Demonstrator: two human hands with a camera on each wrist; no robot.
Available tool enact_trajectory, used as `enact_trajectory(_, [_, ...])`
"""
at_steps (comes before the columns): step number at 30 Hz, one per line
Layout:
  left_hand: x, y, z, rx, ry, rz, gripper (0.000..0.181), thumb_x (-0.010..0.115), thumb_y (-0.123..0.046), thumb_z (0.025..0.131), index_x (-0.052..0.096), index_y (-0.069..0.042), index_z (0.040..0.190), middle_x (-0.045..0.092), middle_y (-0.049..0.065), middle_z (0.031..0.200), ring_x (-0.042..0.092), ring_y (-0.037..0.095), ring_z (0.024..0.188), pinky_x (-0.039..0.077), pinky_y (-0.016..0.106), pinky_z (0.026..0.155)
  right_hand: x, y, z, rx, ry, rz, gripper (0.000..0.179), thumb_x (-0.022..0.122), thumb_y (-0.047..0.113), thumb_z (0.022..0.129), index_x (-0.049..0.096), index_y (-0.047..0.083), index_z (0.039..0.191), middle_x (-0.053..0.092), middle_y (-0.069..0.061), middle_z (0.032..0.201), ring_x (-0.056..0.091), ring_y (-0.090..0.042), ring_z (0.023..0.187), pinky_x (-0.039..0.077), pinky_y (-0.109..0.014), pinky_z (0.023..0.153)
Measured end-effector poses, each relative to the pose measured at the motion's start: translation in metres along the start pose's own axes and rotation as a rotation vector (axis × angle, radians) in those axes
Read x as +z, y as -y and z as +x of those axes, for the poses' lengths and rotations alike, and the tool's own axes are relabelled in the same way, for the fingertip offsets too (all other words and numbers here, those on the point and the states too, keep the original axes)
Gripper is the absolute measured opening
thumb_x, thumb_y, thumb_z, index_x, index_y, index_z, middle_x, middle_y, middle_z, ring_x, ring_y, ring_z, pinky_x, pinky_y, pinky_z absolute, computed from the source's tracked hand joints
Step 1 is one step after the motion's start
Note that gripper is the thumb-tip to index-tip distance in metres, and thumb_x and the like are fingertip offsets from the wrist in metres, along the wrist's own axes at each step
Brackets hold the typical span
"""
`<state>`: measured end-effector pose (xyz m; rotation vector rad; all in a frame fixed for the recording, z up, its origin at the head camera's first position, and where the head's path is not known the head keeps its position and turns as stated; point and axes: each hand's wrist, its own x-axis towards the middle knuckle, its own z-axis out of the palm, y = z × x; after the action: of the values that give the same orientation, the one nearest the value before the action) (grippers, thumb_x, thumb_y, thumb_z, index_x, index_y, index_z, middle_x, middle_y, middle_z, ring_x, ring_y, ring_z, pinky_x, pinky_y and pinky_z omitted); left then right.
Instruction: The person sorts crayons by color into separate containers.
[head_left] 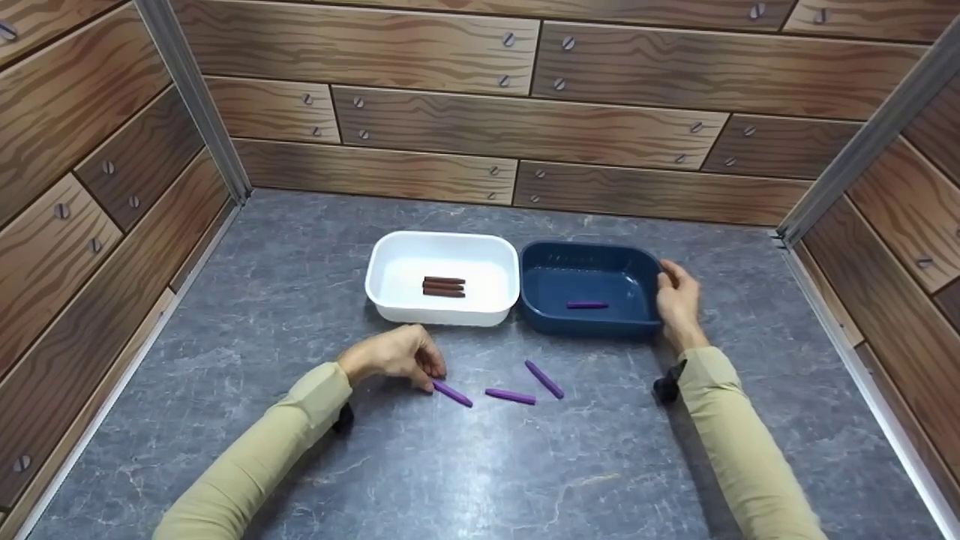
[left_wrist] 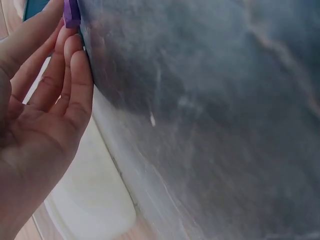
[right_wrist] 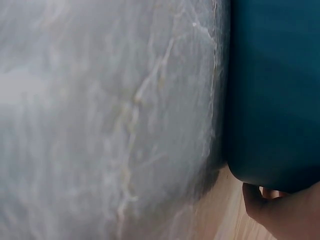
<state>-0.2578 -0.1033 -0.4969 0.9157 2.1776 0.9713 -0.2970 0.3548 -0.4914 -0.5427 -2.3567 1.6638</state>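
Observation:
My left hand (head_left: 401, 355) pinches one end of a purple crayon (head_left: 453, 394) between thumb and fingers, low over the table in front of the white container. In the left wrist view, that crayon (left_wrist: 72, 14) shows only partly, between thumb and fingertips. Two more purple crayons, one lying sideways (head_left: 510, 396) and one slanted (head_left: 544, 379), are to its right. My right hand (head_left: 679, 302) holds the right side of the dark blue container (head_left: 592, 328), fingers at its rim. Inside that container lies a purple crayon (head_left: 587, 305).
The white container (head_left: 442, 318) stands left of the blue one, side by side with it, and holds three brown crayons (head_left: 444, 287) in a row. Wood-patterned walls (head_left: 435, 112) enclose the grey marbled table (head_left: 300, 247) at the back and both sides.

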Motion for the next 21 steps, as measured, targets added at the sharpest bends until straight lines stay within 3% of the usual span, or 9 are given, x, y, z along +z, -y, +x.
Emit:
enact_trajectory(5, [0.0012, 0.0003, 0.0026, 0.015, 0.002, 0.064, 0.019, 0.082, 0.002, 0.073, 0.078, -0.002, 0.091, 0.075, 0.009, 0.079, 0.06, 0.0, 0.064, 0.05, 0.014, 0.059, 0.0004, -0.0007, 0.0014, -0.002, -0.009, -0.006, 0.046, 0.031, 0.012, 0.107, 0.035, 0.007, 0.152, 0.041, -0.016, 0.151, 0.04, -0.025, 0.136, 0.036, -0.036, 0.112])
enact_trajectory(12, [0.0003, 0.0016, 0.0033, 0.01, 0.009, 0.067, 0.017, 0.081, 0.002, 0.074, 0.078, -0.003, 0.09, 0.074, 0.009, 0.077, 0.059, 0.001, 0.063, 0.048, 0.014, 0.058, 0.0007, -0.0015, 0.0018, -0.013, -0.026, -0.007, 0.045, 0.031, 0.012, 0.106, 0.037, 0.006, 0.151, 0.042, -0.017, 0.15, 0.041, -0.026, 0.136, 0.037, -0.036, 0.112])
enact_trajectory(21, [-0.0026, 0.0028, 0.0031, -0.02, 0.029, -0.031, 0.018, 0.077, 0.006, 0.075, 0.078, -0.001, 0.091, 0.074, 0.013, 0.081, 0.059, 0.002, 0.064, 0.048, 0.015, 0.057, 0.0019, -0.0015, 0.0023, -0.01, -0.027, 0.009, 0.045, 0.032, 0.01, 0.106, 0.037, 0.006, 0.15, 0.042, -0.016, 0.151, 0.04, -0.026, 0.137, 0.035, -0.036, 0.114])
